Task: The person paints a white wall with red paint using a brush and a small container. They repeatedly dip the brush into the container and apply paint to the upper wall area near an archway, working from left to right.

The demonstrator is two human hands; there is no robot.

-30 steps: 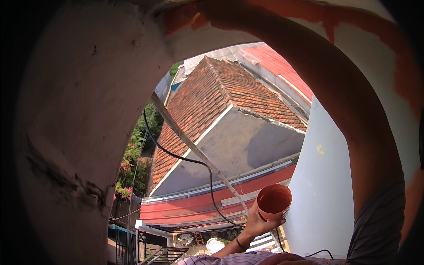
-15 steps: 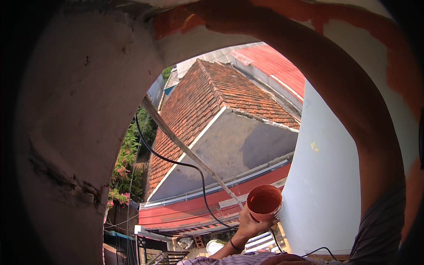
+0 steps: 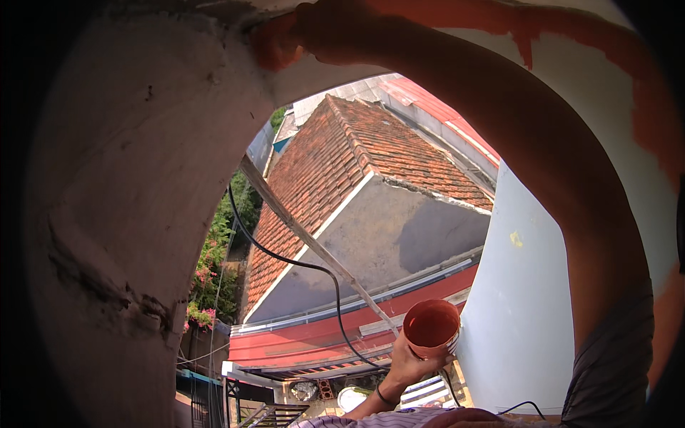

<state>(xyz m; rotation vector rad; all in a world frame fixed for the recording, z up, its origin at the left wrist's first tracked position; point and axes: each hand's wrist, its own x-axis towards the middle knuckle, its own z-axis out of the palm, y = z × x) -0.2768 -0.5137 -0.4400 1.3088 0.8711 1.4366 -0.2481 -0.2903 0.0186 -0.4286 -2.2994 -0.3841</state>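
My left hand (image 3: 412, 365), with a dark band at its wrist, is closed around a cup of orange-red paint (image 3: 431, 327) at the lower middle, its mouth tilted up toward me. High at the top, my right hand (image 3: 325, 30) is closed in deep shadow against the ceiling edge, beside a wet-looking orange paint patch (image 3: 275, 44). What its fingers hold is too dark and blurred to make out. My right arm arcs down the right side. Orange paint (image 3: 646, 107) also bands the pale surface above and behind that arm.
A stained, cracked wall (image 3: 135, 185) fills the left. Through the opening lie a tiled roof (image 3: 314, 171) and a red metal roof (image 3: 285, 348) below. A wooden pole (image 3: 300, 232) and a black cable (image 3: 292, 263) cross it. A pale blue-white wall (image 3: 524, 299) stands right.
My right hand has moved left along the ceiling edge to the corner, over the orange patch. The view has shifted slightly; my left hand still holds the paint cup.
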